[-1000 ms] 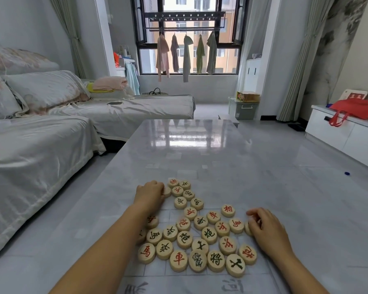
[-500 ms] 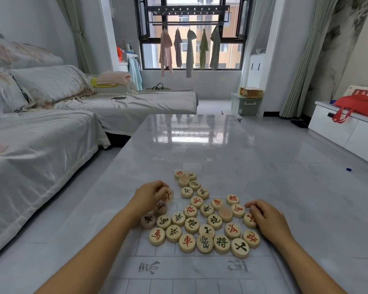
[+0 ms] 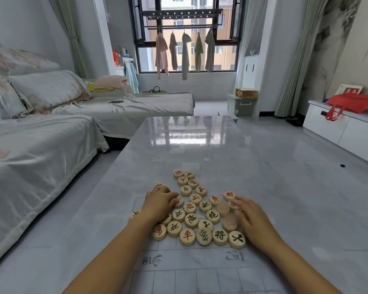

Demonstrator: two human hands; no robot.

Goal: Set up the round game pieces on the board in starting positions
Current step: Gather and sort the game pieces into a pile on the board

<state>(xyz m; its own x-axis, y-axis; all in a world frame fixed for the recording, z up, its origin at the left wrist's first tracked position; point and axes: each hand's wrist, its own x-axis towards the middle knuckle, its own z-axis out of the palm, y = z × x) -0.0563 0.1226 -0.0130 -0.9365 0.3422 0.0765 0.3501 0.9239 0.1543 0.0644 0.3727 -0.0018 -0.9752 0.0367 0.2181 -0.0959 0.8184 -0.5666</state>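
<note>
Xiangqi pieces (image 3: 191,220) cluster between the hands. The left hand (image 3: 159,203) curls over some, grip unclear. The right hand (image 3: 252,219) rests on others, fingers extended.

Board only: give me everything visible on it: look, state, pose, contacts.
The board is a thin, pale translucent sheet, plastic-looking, lying flat on the glossy grey table. Faint grid lines cover it; a blank band across it carries two grey characters. The round wooden pieces sit heaped on its far part, not yet in starting positions. The left hand and right hand rest on pieces at the heap's sides; whether they touch the sheet is unclear.
</note>
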